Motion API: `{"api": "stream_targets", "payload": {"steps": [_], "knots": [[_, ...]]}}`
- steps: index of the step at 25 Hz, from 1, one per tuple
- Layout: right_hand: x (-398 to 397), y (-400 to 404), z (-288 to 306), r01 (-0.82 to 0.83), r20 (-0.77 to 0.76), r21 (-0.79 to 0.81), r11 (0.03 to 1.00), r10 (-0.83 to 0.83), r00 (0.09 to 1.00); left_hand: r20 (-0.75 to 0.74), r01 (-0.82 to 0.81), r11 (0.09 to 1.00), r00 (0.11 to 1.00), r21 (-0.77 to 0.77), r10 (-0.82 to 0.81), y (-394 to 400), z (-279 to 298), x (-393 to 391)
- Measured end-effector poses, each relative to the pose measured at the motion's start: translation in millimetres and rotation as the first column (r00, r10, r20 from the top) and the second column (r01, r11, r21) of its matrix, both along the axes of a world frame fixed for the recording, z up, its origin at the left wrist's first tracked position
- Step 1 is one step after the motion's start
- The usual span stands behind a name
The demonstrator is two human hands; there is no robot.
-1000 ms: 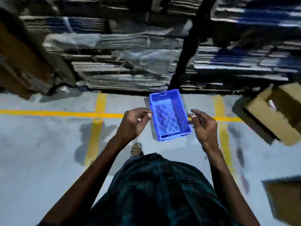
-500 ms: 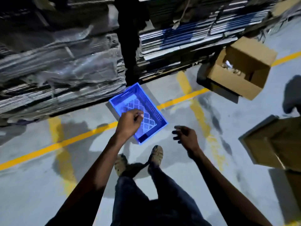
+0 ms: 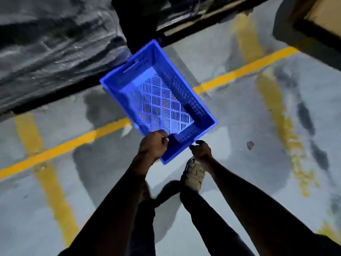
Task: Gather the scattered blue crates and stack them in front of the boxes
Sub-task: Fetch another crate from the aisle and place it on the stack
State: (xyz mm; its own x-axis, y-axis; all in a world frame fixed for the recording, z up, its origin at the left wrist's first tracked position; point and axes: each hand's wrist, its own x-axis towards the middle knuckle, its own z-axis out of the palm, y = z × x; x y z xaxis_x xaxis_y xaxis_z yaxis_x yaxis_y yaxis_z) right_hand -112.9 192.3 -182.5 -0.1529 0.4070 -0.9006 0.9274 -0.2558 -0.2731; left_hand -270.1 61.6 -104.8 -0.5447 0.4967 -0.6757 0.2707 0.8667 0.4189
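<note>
Blue crate [image 3: 156, 100] near rim gripped by left hand [image 3: 153, 145]; right hand [image 3: 201, 150] loosely curled beside it, holding nothing

Grey floor [image 3: 239, 126] fills the view, patchy with dark stains. One long yellow line [image 3: 245, 69] cuts across it on a slant, from low on the left up toward the right. Fainter, worn yellow stripes [image 3: 53, 189] cross that line, one left, one right, paint flaking at the edges. Beyond the line on the left sits a bundle under wrinkled plastic wrap [image 3: 55, 43], glinting and blurred. Right of the wrap is a dark gap, then a low stack [image 3: 193, 17] too blurred to read. A cardboard box [image 3: 321, 13] pokes in at the line's far right end. On the near side of the line, a small scrap [image 3: 250, 145] lies alone, and a tan shoe [image 3: 193, 172] is planted on the floor.
</note>
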Motion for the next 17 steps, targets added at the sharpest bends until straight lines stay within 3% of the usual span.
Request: {"api": "stream_targets", "payload": {"steps": [3,5,8,11,14,17], "knots": [[-7.3,-14.5,-48.8,0.333,0.010,-0.215,0.918,-0.339,0.941,-0.005,0.027,0.998,1.000,-0.062,-0.027,-16.3,-63.2,6.0],[-12.0,-13.2,-65.9,0.537,0.019,-0.296,0.790,-0.557,0.830,-0.048,0.005,0.997,0.999,-0.075,-0.009,-26.8,-89.5,13.4],[-17.2,-6.5,-68.4,0.703,-0.004,-0.304,0.643,-0.739,0.674,-0.136,-0.081,0.995,0.988,-0.064,0.072,-27.6,-95.7,13.2],[-21.7,-10.6,-50.4,0.690,-0.023,-0.210,0.692,-0.709,0.704,-0.125,-0.070,0.997,0.990,-0.030,0.066,-19.8,-85.3,8.5],[-35.3,-8.0,-16.8,0.498,-0.011,0.131,0.857,-0.501,0.865,-0.147,-0.099,0.992,0.983,0.074,0.109,-5.8,-68.7,-0.3],[-48.1,2.7,49.1,0.398,-0.113,0.343,0.851,-0.384,0.917,-0.227,-0.096,0.976,0.964,0.194,0.140,3.4,-31.8,-16.8]]}}
